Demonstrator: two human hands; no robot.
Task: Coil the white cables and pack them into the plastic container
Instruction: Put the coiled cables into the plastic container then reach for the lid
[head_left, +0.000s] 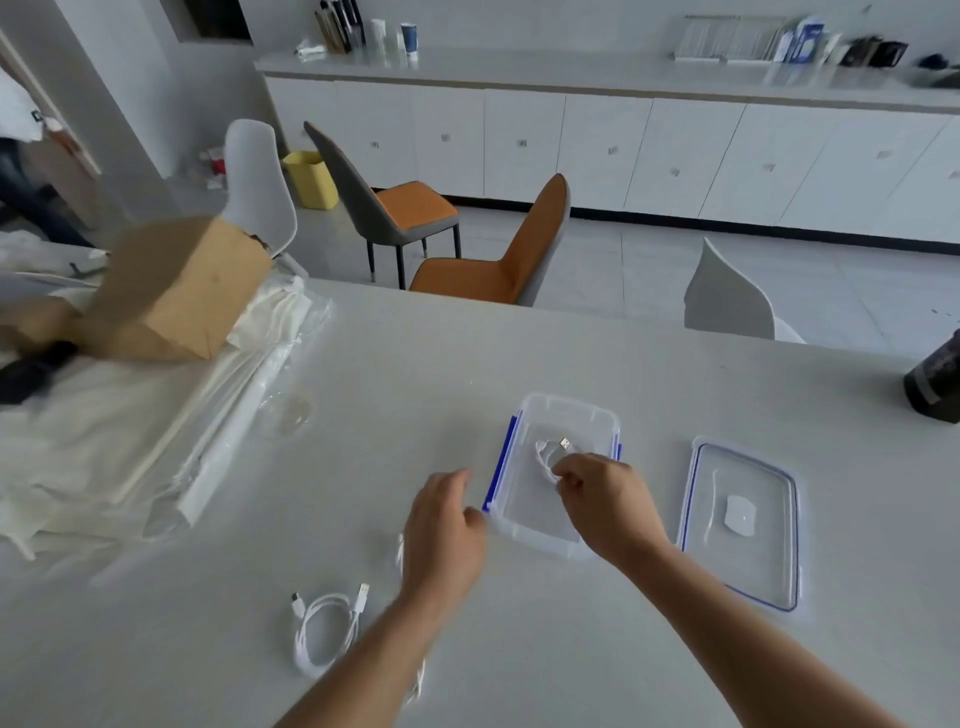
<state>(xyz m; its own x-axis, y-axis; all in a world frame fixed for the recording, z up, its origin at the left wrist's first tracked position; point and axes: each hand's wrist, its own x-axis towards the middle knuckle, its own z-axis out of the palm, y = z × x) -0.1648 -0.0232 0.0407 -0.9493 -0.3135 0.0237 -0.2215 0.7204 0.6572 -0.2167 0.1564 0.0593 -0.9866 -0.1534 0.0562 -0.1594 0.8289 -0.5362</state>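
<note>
Placing coil | right hand (608, 499) pinches coiled white cable (545, 452) inside plastic container (566, 402) | left hand (447, 530) loosely curled, empty, beside it | second white cable (324, 629) loose on desk (519, 353) | judged light, limp, springy: grip across bundled loops.

1. The plastic container (566, 402) is clear, smooth plastic with blue plastic clips.
2. Its lid (769, 561) is clear, shiny plastic with a blue edge.
3. The coiled cable (545, 454) is smooth and white, and its plug (565, 444) is shiny metal.
4. The loose cable (362, 594) is smooth, white plastic too.
5. The table (467, 364) is smooth, pale and a little shiny.
6. The box (182, 291) is brown, dull cardboard.
7. The cloth (104, 415) is soft, cream and wrapped in clear plastic.
</note>
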